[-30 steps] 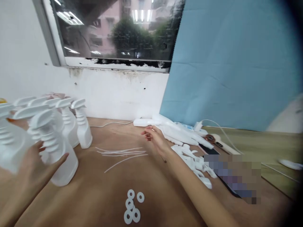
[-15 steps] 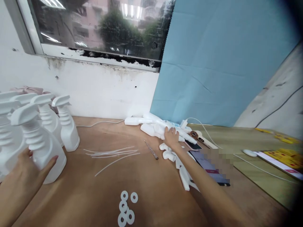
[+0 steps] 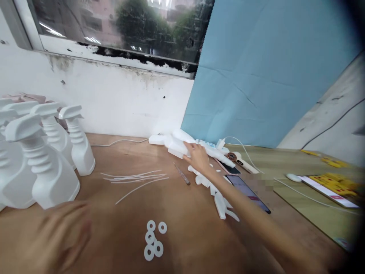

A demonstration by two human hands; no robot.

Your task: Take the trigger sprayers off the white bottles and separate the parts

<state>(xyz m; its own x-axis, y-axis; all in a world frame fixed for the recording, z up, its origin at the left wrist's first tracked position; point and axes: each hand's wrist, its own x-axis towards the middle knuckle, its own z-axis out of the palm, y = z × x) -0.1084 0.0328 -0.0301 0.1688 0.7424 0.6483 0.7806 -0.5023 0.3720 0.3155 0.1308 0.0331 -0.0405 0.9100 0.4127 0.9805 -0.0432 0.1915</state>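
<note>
My right hand (image 3: pixel 197 156) is at the pile of white plastic parts by the wall, its thumb and fingers closed on the edge of a white plastic piece (image 3: pixel 176 147). My left hand (image 3: pixel 67 232) is smeared by motion above the table at the lower left, apart from the bottles, and its grip cannot be made out. Nearest to it stands a white spray bottle (image 3: pixel 55 179) with its trigger head on, upright among several like it. Thin white tubes (image 3: pixel 134 177) lie mid-table. White ring washers (image 3: pixel 149 237) lie near the front.
Small white parts (image 3: pixel 203 180) lie in a row under my right forearm. A screwdriver (image 3: pixel 181 174) lies left of them. To the right are a phone (image 3: pixel 242 188), a cream handheld device (image 3: pixel 245 164), a white cable (image 3: pixel 302 196) and another phone with a yellow case (image 3: pixel 330 190).
My left hand has let go of the front spray bottle and moved down and right, leaving it standing. My right hand has shifted left over the white parts and closed on one. The view has tilted slightly.
</note>
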